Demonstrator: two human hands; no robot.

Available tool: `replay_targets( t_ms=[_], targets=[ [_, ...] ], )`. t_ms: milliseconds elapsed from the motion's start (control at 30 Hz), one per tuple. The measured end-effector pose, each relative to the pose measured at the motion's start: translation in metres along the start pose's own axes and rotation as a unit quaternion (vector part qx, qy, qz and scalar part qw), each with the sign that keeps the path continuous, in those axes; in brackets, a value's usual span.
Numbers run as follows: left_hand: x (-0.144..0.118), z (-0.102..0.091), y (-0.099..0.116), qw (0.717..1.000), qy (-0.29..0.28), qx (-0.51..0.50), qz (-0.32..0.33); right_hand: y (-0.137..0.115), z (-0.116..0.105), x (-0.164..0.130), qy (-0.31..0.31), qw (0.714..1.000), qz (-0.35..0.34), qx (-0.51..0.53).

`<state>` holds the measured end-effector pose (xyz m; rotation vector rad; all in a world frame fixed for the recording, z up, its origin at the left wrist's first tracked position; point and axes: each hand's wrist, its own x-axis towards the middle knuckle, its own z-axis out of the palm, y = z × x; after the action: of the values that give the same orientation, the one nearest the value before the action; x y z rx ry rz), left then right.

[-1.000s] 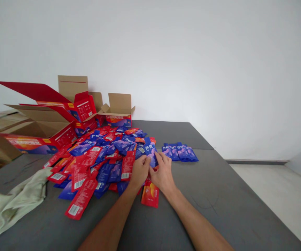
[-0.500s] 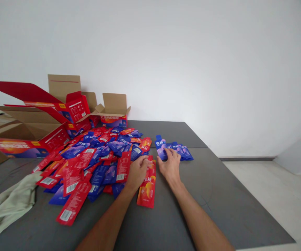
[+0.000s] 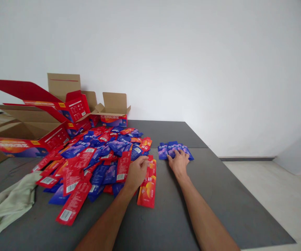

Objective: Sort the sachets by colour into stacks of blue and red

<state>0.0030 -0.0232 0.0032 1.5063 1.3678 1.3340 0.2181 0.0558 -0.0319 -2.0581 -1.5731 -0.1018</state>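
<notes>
My left hand is closed beside the pile, its curled fingertips at the upper part of a red pouch with orange fruit printed on it. At least one more red pouch seems to lie under that one. To the right, my right hand has its thumb and fingers on the lower part of a blue pouch in a short overlapping row. Another blue pouch lies at the left end of this row. The fingers partly cover the row's lower edge.
A heap of mixed red and blue pouches spreads over the left of the dark table. Behind it stand open printed cartons, including a small one near the wall. A pale green cloth lies at the left front.
My right hand has moved right with a blue pouch, which now lies against the others in the row. A blue pouch shows at the row's left end. My left hand has barely moved.
</notes>
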Motion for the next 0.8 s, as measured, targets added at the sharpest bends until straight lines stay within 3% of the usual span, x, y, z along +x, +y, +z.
replay_targets(
  t_ms=[267, 433, 600, 700, 800],
  targets=[
    [-0.002, -0.001, -0.001, 0.997, 0.001, 0.076, 0.027, 0.002, -0.004, -0.005, -0.001, 1.000, -0.011, -0.021],
    [0.002, -0.005, -0.006, 0.984, 0.009, 0.162, 0.069, -0.010, -0.007, -0.012, 0.033, 0.998, -0.047, 0.003],
    [0.021, -0.023, -0.020, 0.935, 0.046, 0.328, 0.123, -0.038, -0.009, -0.034, 0.045, 0.986, -0.146, 0.071],
    [0.030, -0.030, -0.028, 0.886, 0.065, 0.449, 0.101, -0.053, -0.009, -0.048, 0.034, 0.978, -0.186, 0.093],
    [0.031, -0.030, -0.030, 0.853, 0.079, 0.511, 0.069, -0.060, -0.009, -0.057, 0.017, 0.973, -0.206, 0.106]
  ],
)
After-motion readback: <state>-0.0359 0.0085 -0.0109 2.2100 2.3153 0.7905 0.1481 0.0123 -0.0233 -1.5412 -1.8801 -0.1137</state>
